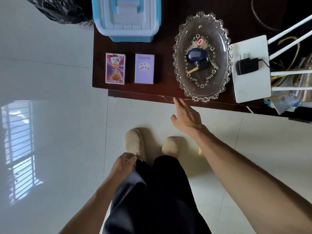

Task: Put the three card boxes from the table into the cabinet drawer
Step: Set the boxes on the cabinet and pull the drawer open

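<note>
Two card boxes lie flat on the dark wooden table (131, 92): a colourful purple and red card box (115, 68) on the left and a plain lilac card box (144, 68) just right of it. My right hand (186, 116) reaches toward the table's front edge below the glass dish, fingers spread, holding nothing; the fingertips touch or nearly touch the edge. My left hand (124, 164) hangs low by my left thigh, fingers curled loosely, holding nothing I can see. No third card box or open drawer is in view.
A blue and white lidded plastic box (126, 16) stands behind the cards. A beaded glass dish (180, 53) holding keys sits to the right, then a white board (249, 85) with a black charger (246, 66). A black bag (62, 9) is at far left. My slippered feet stand on pale floor tiles.
</note>
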Demonstrator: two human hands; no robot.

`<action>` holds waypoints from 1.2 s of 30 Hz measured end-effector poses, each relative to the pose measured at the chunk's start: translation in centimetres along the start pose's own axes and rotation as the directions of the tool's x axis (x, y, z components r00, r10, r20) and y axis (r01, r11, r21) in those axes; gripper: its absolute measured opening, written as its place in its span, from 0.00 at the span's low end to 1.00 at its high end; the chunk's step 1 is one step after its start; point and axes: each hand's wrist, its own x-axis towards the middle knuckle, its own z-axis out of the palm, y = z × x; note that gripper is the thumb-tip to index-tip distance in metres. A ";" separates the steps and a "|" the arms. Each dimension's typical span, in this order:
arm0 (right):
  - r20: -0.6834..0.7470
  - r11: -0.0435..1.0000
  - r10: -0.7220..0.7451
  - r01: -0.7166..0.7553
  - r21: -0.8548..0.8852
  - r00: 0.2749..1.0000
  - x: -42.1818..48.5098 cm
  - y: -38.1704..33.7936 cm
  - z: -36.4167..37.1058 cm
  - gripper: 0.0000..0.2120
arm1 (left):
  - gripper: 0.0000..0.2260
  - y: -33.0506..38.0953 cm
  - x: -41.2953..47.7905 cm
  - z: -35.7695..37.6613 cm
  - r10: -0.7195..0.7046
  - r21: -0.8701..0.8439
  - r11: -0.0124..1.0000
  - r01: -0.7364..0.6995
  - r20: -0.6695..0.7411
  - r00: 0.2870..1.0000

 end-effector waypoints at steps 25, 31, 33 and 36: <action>0.032 0.894 0.103 -0.107 0.436 0.994 -4.3 0.5 4.2 0.35 | 0.14 15.3 1.7 0.3 0.062 -0.852 0.509 -0.120 -0.102 0.993; 0.393 -0.457 0.441 -0.175 0.872 0.807 -6.3 5.6 2.1 0.36 | 0.16 16.6 1.2 -0.1 0.008 -0.897 0.419 -0.141 -0.152 0.988; 0.446 -0.632 0.476 -0.058 0.773 0.758 -5.5 7.6 0.5 0.37 | 0.15 17.3 1.4 -0.4 -0.058 -0.866 0.478 -0.150 -0.202 0.978; 0.435 -0.621 0.554 0.005 0.784 0.710 -3.9 8.7 -1.3 0.34 | 0.16 17.9 1.9 -0.3 -0.075 -0.805 0.564 -0.183 -0.271 0.960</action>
